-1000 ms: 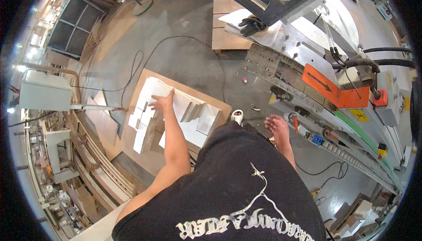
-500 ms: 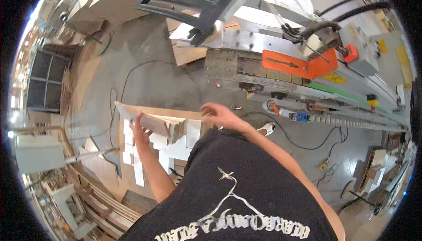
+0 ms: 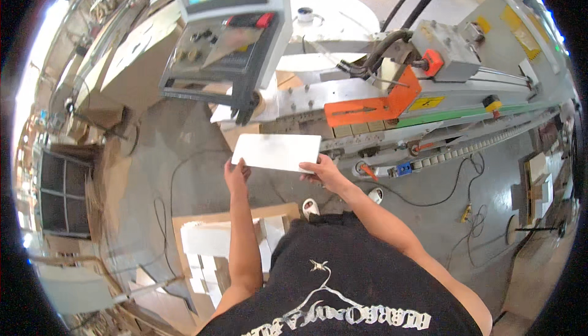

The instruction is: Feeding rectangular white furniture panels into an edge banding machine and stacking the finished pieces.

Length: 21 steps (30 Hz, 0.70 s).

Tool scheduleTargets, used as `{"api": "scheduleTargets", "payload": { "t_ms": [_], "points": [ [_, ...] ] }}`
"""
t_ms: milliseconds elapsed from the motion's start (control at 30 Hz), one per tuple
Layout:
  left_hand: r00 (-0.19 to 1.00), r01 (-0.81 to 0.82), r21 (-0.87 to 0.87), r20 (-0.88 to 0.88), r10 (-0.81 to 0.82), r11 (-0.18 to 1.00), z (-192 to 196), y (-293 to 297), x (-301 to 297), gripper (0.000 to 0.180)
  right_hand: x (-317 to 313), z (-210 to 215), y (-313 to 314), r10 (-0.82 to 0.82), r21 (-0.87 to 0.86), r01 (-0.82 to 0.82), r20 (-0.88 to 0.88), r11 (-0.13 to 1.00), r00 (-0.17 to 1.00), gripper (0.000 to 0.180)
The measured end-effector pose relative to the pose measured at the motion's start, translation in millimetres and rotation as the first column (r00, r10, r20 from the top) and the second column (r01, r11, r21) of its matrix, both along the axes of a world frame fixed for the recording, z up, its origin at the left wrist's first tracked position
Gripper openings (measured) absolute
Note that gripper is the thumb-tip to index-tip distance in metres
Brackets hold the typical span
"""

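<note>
Where the person's dark shirt [image 3: 343,287] fills the lower frame, it hides the near part of the low pallet [image 3: 202,221] and some of the stacked white pieces [image 3: 205,244] on it, so their count cannot be told. White flat panel [image 3: 277,152] held level at chest height, in the air above the concrete floor [image 3: 184,152] and just short of the long machine [image 3: 429,103]. Left hand [image 3: 236,173] closed on the panel's near left corner; right hand [image 3: 320,170] closed on its near right edge, fingers under, thumb side partly hidden by the board. Grey control console [image 3: 229,36] with screen and buttons stands beyond the panel. Orange guard [image 3: 373,106] on the machine rail. Cables [image 3: 441,195] trail over the floor to the right. Far-right clutter too bent by the lens to make out
</note>
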<state>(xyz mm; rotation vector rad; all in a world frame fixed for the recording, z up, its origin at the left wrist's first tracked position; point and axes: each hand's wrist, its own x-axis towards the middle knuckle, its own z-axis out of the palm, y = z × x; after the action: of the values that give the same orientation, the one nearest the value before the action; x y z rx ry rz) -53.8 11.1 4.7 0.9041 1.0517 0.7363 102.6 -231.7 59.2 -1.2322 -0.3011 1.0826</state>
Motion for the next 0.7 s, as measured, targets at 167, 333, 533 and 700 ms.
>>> {"api": "scheduleTargets", "payload": {
  "t_ms": [167,333,533,700],
  "points": [
    [0.937,0.296,0.203,-0.254,-0.242,0.934,16,-11,30,0.044,29,-31,-17,-0.369,0.027,0.396,-0.310,0.918,0.876,0.025],
    [0.896,0.365,0.265,-0.359,-0.259,0.893,18,-23,43,0.025,13,-52,-29,-0.439,0.036,0.485,-0.369,0.874,0.819,0.025],
    [0.933,0.296,0.126,-0.252,-0.258,0.947,8,-32,66,0.037,35,-54,-7,-0.543,0.104,0.585,-0.271,0.805,0.795,0.030],
    [0.939,0.335,-0.106,-0.050,-0.341,0.936,10,-60,80,0.047,62,-59,-30,-0.691,0.002,0.718,-0.268,0.696,0.671,0.033]
  ]
}}
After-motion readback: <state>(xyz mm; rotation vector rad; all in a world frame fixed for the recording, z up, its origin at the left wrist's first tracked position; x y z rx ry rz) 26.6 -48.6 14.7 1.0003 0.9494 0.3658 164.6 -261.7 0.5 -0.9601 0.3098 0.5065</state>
